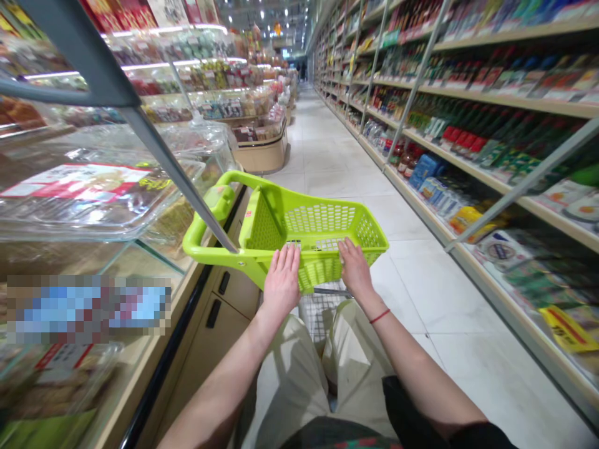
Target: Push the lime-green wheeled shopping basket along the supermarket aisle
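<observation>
The basket (pixel 322 272) was smooth plastic with a soft sheen, and the rack (pixel 322 312) beneath it looked like metal wire. Floor tiles (pixel 407 290) looked smooth and faintly glossy. The trousers (pixel 292 374) were matt, creased cloth. A clear plastic lid (pixel 140 218) shone; cabinet fronts (pixel 196 355) looked smooth and matt.

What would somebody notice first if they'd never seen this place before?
Probably the bright green cart in the middle, with the person's left hand and right hand at its near rim. Next might be the thin red band around the right wrist. Then the eye may go to the long shelves packed with goods, running down the right side of the aisle.
</observation>
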Tool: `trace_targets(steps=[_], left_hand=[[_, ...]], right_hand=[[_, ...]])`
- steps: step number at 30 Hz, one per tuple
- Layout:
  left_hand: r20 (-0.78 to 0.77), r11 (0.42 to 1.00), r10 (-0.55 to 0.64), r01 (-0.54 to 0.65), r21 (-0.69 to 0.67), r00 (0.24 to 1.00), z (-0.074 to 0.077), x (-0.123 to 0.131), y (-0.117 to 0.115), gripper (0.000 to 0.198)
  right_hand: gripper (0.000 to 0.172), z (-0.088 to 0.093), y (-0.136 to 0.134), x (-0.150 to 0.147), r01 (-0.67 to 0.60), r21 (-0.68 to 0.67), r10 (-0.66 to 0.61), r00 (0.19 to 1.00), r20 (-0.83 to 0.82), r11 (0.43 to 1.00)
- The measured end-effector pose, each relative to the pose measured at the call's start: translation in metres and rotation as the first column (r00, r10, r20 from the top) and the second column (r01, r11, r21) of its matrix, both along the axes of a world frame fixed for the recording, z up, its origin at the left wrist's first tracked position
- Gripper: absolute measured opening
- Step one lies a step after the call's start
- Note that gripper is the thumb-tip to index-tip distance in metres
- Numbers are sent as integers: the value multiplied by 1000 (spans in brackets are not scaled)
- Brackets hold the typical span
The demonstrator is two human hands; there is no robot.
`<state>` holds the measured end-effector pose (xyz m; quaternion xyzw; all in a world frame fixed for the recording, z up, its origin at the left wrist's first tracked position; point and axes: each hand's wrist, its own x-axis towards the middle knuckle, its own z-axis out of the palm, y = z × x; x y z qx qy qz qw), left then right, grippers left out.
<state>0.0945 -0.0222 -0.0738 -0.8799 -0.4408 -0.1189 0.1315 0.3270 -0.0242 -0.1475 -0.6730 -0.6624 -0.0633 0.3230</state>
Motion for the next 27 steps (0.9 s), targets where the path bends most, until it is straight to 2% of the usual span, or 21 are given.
trace_targets(steps=[4,8,13,17,22,24,27], left_hand=[[-20,1000,1,-1,7,1000,0,0,0,80],[-24,1000,2,-2,3,1000,1,0,0,80],[-18,1000,2,-2,-1,1000,0,-1,1,81],[-4,1000,-1,1,-7,1000,-1,-1,1,80],[13,1000,-2,2,-5,1000,0,1,-1,80],[17,1000,-2,2,-4,1000,0,2,-1,80],[17,1000,-4,5,-8,1000,0,1,-1,78]], right_hand=[[73,4,3,-22,-122,14,121,991,48,992],[70,0,1,-10,-161,12,159,983,88,987],[68,-8,-6,17,-103,6,102,990,100,995],[66,-5,-9,17,-17,5,16,998,59,1000],[64,13,-7,-14,76,-55,-75,997,6,996],[64,22,-3,-33,39,-88,-40,999,-5,995],[68,33,3,-62,-108,-85,107,994,-24,991]])
